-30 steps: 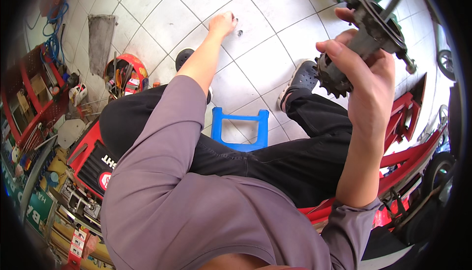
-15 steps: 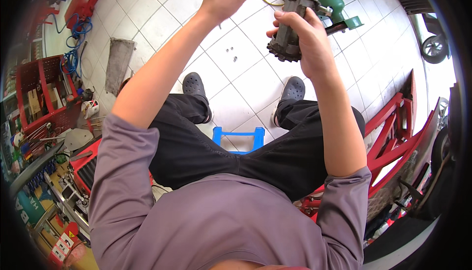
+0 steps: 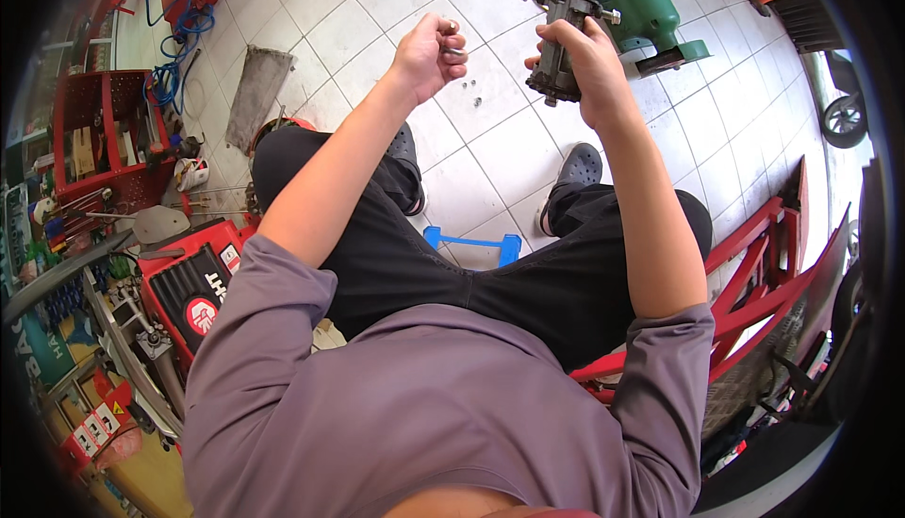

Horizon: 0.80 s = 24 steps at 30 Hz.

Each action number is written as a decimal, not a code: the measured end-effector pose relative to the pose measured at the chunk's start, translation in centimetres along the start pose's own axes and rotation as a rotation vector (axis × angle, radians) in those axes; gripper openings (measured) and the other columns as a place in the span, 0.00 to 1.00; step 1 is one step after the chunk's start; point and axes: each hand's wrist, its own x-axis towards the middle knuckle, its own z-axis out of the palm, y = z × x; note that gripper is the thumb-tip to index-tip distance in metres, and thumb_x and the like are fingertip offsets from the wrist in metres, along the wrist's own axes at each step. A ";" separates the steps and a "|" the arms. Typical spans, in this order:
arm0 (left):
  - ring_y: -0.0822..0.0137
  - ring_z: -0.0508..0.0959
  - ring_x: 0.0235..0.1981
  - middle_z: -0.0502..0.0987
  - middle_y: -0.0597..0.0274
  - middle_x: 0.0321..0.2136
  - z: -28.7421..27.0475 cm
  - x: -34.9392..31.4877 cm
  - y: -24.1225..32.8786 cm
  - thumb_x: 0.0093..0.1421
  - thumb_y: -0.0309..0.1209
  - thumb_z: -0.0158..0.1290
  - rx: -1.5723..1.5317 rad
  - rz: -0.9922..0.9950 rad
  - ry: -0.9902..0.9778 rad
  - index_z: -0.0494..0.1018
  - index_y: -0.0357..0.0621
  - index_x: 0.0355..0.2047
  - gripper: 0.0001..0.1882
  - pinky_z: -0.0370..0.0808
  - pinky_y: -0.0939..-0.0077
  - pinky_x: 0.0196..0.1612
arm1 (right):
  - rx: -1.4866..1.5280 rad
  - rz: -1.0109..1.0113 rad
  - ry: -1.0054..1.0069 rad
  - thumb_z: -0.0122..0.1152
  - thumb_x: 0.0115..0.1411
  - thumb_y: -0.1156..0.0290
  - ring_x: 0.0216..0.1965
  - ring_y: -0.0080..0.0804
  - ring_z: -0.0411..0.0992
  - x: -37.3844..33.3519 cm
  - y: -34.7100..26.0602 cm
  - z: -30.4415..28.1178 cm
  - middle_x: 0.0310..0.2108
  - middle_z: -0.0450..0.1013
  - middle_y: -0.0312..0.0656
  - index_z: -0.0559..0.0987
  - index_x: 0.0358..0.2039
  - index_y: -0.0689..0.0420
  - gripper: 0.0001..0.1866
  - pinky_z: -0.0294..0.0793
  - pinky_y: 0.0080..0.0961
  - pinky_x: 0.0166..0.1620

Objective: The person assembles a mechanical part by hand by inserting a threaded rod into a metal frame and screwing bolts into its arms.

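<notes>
Motor housing (image 3: 564, 42), a dark cylindrical metal part with a shaft sticking up from its top, is held upright in the air in front of the seated person, above the white tiled floor (image 3: 490, 155) and just in front of a green machine (image 3: 650, 9).

Going from the left: red tool racks (image 3: 94, 131) stand at the far left edge, crowded with small tools, and a tangle of blue hose (image 3: 184, 23) lies on the floor behind them. A grey rag or mat (image 3: 256, 94) lies flat on the tiles nearby. Closer in, a red and black case (image 3: 193, 282) sits beside the person's left knee.

The left hand (image 3: 429, 51) is raised, its fingers curled together and pinching a small metal piece (image 3: 454, 49) between thumb and fingertips; the piece is too small to identify. A few tiny loose parts (image 3: 474, 100) lie on the tile just below and between the two hands.

The right hand (image 3: 589, 70) is wrapped around the housing, fingers pressed together around its body with the thumb on the near side. The two hands are near each other but apart.

Below them, a blue stool (image 3: 471, 243) shows between the person's legs, which are in black trousers, with dark shoes on the tiles. To the right stands a red metal frame (image 3: 764, 254), and a small wheel (image 3: 842, 120) shows at the far right edge.
</notes>
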 end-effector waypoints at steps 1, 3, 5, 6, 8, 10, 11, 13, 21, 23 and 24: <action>0.75 0.59 0.19 0.58 0.72 0.18 0.4 -0.4 0.0 0.59 0.32 0.39 -0.010 0.010 -0.012 0.60 0.48 0.27 0.05 0.60 0.80 0.22 | -0.019 0.016 0.008 0.62 0.52 0.67 0.30 0.31 0.78 0.1 0.1 0.0 0.29 0.71 0.41 0.69 0.38 0.61 0.17 0.79 0.24 0.30; 0.74 0.62 0.21 0.60 0.70 0.20 1.3 -0.7 0.7 0.60 0.32 0.39 -0.032 0.029 -0.035 0.60 0.47 0.27 0.06 0.64 0.79 0.26 | -0.072 -0.041 0.010 0.63 0.52 0.67 0.30 0.30 0.77 1.4 1.3 -0.1 0.29 0.72 0.41 0.70 0.38 0.61 0.17 0.79 0.25 0.29; 0.73 0.64 0.23 0.61 0.69 0.22 1.0 0.3 1.5 0.60 0.32 0.39 -0.047 0.077 -0.099 0.61 0.46 0.27 0.06 0.66 0.77 0.28 | -0.157 -0.070 0.028 0.66 0.50 0.69 0.28 0.25 0.75 3.9 3.8 -1.1 0.29 0.74 0.41 0.72 0.37 0.62 0.16 0.77 0.24 0.28; 0.72 0.64 0.24 0.62 0.68 0.22 0.6 0.5 1.9 0.60 0.32 0.39 -0.059 0.103 -0.121 0.62 0.46 0.27 0.06 0.67 0.77 0.29 | -0.201 -0.098 0.037 0.67 0.49 0.68 0.27 0.24 0.74 4.8 5.3 -1.2 0.29 0.73 0.39 0.73 0.37 0.61 0.17 0.76 0.23 0.29; 0.72 0.65 0.24 0.64 0.68 0.23 1.2 0.5 3.0 0.60 0.32 0.41 -0.052 0.174 -0.141 0.63 0.45 0.28 0.06 0.67 0.77 0.30 | -0.301 -0.160 0.063 0.69 0.46 0.65 0.26 0.22 0.71 6.2 8.0 -1.5 0.28 0.73 0.36 0.74 0.37 0.60 0.19 0.73 0.21 0.30; 0.72 0.65 0.24 0.65 0.67 0.24 0.9 1.2 4.0 0.60 0.32 0.42 -0.025 0.242 -0.177 0.63 0.44 0.27 0.07 0.67 0.76 0.30 | -0.583 -0.172 0.050 0.68 0.43 0.63 0.26 0.27 0.71 8.3 12.6 -3.0 0.26 0.74 0.40 0.75 0.40 0.61 0.25 0.72 0.25 0.34; 0.71 0.67 0.25 0.68 0.66 0.24 0.3 1.9 4.3 0.61 0.33 0.45 -0.029 0.283 -0.266 0.65 0.43 0.28 0.08 0.68 0.75 0.30 | -0.729 -0.135 0.024 0.68 0.42 0.62 0.27 0.30 0.73 8.2 14.1 -3.2 0.26 0.75 0.44 0.75 0.40 0.63 0.25 0.73 0.26 0.34; 0.73 0.71 0.22 0.71 0.66 0.21 1.7 2.7 5.2 0.63 0.33 0.42 -0.118 0.242 -0.201 0.67 0.46 0.27 0.09 0.70 0.76 0.26 | -0.991 0.046 -0.012 0.68 0.43 0.61 0.30 0.38 0.75 8.4 17.1 -3.5 0.28 0.76 0.50 0.75 0.38 0.66 0.26 0.74 0.30 0.36; 0.73 0.69 0.19 0.69 0.66 0.20 2.2 0.9 8.3 0.59 0.36 0.45 -0.080 0.340 -0.135 0.67 0.45 0.25 0.09 0.68 0.78 0.23 | -1.035 0.299 0.028 0.70 0.42 0.64 0.28 0.40 0.76 10.1 32.8 -4.8 0.31 0.74 0.55 0.68 0.40 0.73 0.31 0.77 0.32 0.32; 0.73 0.68 0.19 0.68 0.64 0.21 1.9 0.2 9.1 0.58 0.36 0.45 -0.063 0.332 -0.093 0.67 0.44 0.25 0.10 0.68 0.79 0.22 | -0.938 0.406 -0.052 0.70 0.42 0.65 0.25 0.34 0.75 10.4 34.9 -5.6 0.29 0.74 0.50 0.69 0.40 0.71 0.29 0.76 0.31 0.29; 0.73 0.68 0.19 0.68 0.64 0.21 1.6 0.1 9.3 0.58 0.36 0.45 -0.068 0.340 -0.080 0.67 0.43 0.25 0.10 0.67 0.78 0.22 | -0.899 0.467 -0.068 0.70 0.42 0.66 0.24 0.32 0.74 10.8 35.8 -5.9 0.29 0.74 0.48 0.70 0.40 0.71 0.28 0.76 0.30 0.27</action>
